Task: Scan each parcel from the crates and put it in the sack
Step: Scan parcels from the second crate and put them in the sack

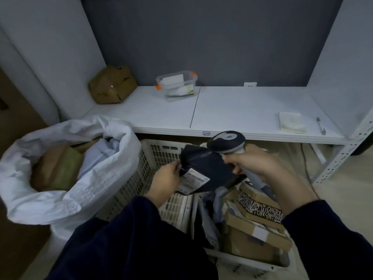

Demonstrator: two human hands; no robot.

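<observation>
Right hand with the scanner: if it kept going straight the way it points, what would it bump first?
Probably the dark parcel that the left hand holds; it sits right in front of the right hand and its scanner, though depth is unclear.

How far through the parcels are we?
Done: several parcels already lie in the white sack. In hand: the left hand holds a dark mailer bag, label up, while the right hand grips the barcode scanner by it. Left: cardboard boxes lie in the crate.

The white shelf (232, 110) holds a brown box (113, 84), a clear tub (176, 85), a notepad (291, 122) and a pen (321, 125).
</observation>
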